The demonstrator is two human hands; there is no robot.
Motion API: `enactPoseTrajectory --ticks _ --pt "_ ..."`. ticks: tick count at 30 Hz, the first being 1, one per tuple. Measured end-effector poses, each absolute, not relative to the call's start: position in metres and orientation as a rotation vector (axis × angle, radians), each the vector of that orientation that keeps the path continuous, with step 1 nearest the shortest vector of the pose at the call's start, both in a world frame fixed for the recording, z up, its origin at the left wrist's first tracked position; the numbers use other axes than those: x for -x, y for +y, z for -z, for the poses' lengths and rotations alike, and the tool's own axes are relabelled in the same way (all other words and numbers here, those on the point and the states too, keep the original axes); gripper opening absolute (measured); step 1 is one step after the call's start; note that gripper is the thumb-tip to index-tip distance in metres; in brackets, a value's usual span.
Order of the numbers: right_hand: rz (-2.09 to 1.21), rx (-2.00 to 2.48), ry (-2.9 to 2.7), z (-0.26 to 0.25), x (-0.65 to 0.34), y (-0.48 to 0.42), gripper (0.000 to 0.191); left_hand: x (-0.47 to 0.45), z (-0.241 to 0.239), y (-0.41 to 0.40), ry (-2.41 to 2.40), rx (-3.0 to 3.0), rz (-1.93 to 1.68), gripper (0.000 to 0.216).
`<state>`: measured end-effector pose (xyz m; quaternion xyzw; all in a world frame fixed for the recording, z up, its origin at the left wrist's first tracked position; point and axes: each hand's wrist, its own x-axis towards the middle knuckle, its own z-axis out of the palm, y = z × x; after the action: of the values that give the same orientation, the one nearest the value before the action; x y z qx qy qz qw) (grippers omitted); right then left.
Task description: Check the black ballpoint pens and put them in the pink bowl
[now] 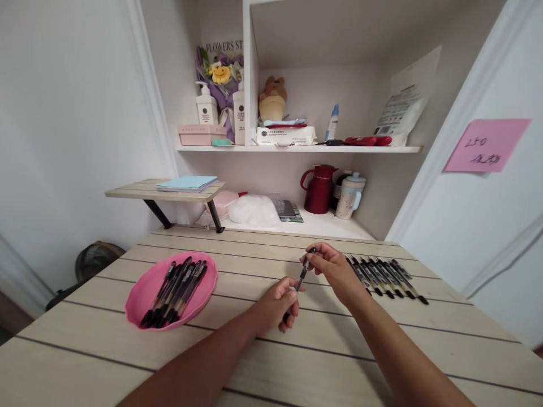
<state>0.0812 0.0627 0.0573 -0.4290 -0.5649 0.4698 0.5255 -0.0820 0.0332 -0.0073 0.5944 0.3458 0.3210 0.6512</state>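
Between my two hands, above the middle of the table, a black gel pen (302, 275) is held at a slant. My left hand (278, 303) is closed around its lower part, where a dark end shows below the fingers. My right hand (331, 268) pinches the upper end between thumb and fingers. To the left, a pink plate (138, 294) with a wavy rim holds a pile of similar pens (180, 291). Right of my right hand, several black pens (384, 276) lie side by side in a slanting row on the table.
The slatted wooden table (271, 362) runs back to a white shelf unit. A small raised stand (144, 191) carries blue paper (189, 183) at the back left. A red jug (320, 189) and a light cup (350, 196) stand behind. A pink note (487, 145) hangs at right.
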Motion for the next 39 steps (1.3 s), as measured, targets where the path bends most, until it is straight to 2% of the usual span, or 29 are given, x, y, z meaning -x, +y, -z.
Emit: enactPoseTrajectory --ticks 8,16,27,34,39 --pt "-1.22 1.002 -1.471 -0.056 -0.08 0.061 0.034 0.081 0.01 0.034 0.748 -1.276 -0.775 0.035" --pt "-1.24 1.013 -1.546 -0.058 -0.083 0.06 0.023 0.078 0.011 0.031 0.732 -1.251 -0.863 0.031" --pt "-1.239 1.041 -1.465 -0.054 -0.073 0.057 0.022 0.076 0.011 0.028 0.757 -1.21 -0.931 0.031" --pt "-1.102 1.145 -1.46 -0.06 -0.084 0.061 0.029 0.075 0.008 0.026 0.779 -1.203 -1.006 0.031" --pt "-0.763 1.439 -1.363 -0.058 -0.133 0.076 0.023 0.096 -0.018 0.031 1.054 -1.34 -1.179 0.022"
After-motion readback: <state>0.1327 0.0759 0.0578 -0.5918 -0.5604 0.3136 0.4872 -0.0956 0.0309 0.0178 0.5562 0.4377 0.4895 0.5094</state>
